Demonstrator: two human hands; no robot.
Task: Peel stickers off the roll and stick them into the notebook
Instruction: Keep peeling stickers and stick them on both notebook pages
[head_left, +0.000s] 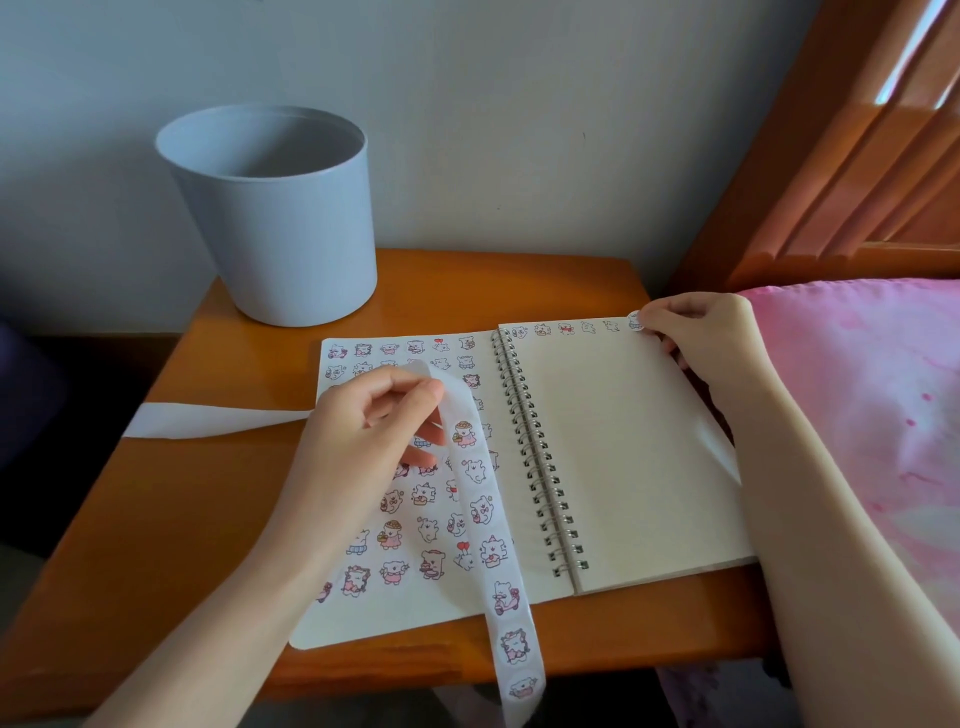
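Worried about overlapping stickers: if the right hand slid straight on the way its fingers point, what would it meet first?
Probably the last sticker in the row along the right page's top edge, just left of the round sticker the right hand pinches.

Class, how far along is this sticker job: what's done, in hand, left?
Done: left page mostly filled; five stickers head the right page. In hand: the right hand pinches a sticker at that row's end; the left hand holds the strip. Left: the rest of the right page, bare.
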